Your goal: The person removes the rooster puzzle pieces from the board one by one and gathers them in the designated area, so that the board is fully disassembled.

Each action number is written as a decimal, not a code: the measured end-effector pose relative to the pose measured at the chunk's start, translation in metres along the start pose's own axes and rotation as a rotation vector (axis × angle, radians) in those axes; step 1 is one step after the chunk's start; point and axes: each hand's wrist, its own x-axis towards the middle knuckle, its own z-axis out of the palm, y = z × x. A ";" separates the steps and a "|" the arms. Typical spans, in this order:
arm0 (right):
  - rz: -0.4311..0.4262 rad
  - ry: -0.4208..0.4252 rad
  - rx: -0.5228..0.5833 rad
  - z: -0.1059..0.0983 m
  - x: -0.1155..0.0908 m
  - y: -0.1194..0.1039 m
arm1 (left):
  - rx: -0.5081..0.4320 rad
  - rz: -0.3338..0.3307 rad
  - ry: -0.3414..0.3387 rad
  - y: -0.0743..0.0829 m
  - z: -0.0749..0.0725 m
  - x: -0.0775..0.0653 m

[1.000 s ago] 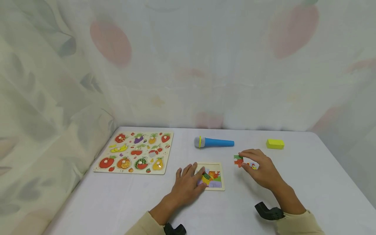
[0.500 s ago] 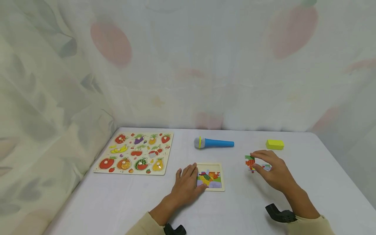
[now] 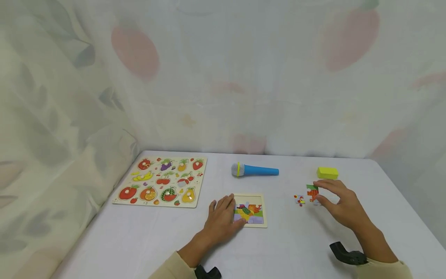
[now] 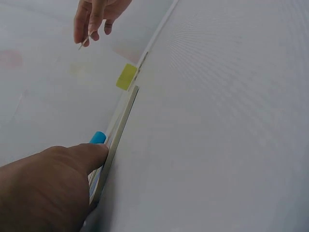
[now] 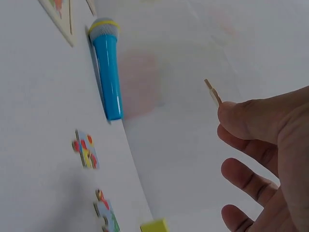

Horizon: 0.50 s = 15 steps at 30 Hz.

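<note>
My left hand (image 3: 221, 219) rests on the left side of a small wooden puzzle tray (image 3: 255, 195), its fingers fairly straight and the thumb over the near edge. Several pieces with a colourful picture fill the tray's lower part; bare wood shows along the top. My right hand (image 3: 343, 203) pinches a red and green puzzle piece (image 3: 312, 192) between thumb and fingers, raised above the table. From the right wrist view that piece (image 5: 213, 93) appears edge-on. Two loose puzzle pieces lie below: one (image 3: 299, 200) to the left, another (image 5: 106, 212) partly hidden by the hand in the head view.
A blue toy microphone (image 3: 260, 170) lies behind the tray. At the back right is a yellow block (image 3: 327, 173). A fruit peg puzzle board (image 3: 198, 186) occupies the left of the white table (image 3: 278, 248), with curtains beyond.
My right hand has moved to the right with the pinched piece, uncovering a loose piece on the table. The left index finger has drawn back from the tray's picture to its left side.
</note>
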 end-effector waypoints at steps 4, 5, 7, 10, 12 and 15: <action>0.022 0.012 -0.013 -0.008 -0.006 0.008 | -0.022 -0.008 0.005 0.001 0.000 0.000; 0.028 0.012 -0.018 -0.010 -0.008 0.011 | -0.026 -0.008 0.008 0.001 0.000 0.000; 0.044 0.011 -0.031 -0.014 -0.011 0.016 | -0.029 -0.005 0.017 0.000 0.000 0.000; 0.085 0.004 -0.045 -0.019 -0.016 0.024 | -0.041 0.002 0.026 -0.001 -0.001 0.000; 0.120 -0.004 -0.051 -0.022 -0.020 0.029 | -0.042 0.009 0.032 -0.002 -0.001 0.001; 0.177 -0.024 -0.059 -0.026 -0.025 0.037 | -0.050 0.014 0.036 -0.003 -0.001 0.001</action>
